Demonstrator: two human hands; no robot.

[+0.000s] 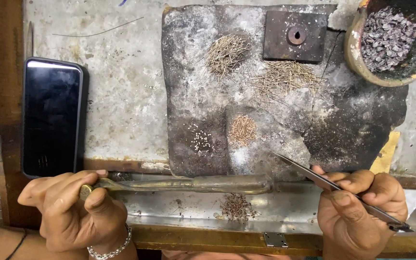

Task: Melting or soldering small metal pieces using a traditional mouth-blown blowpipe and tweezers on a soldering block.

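Note:
My left hand [71, 204] grips the end of a long brass tube-like tool [193, 184] that lies level across the front of the bench. My right hand [359, 202] holds thin steel tweezers [314, 175], tips pointing up-left toward the scorched grey block [188, 77]. On the block lie two heaps of fine wire pins [226, 53] [285, 77], a small heap of short copper-coloured bits [242, 130] and a scatter of tiny white beads [201, 140]. The tweezer tips sit just right of the copper bits.
A black phone [51, 115] lies at the left. A dark square metal plate with a hole [294, 34] rests on the block's top. A clay bowl of small silvery pieces [388, 38] stands top right. More fine bits [237, 207] lie on the metal front ledge.

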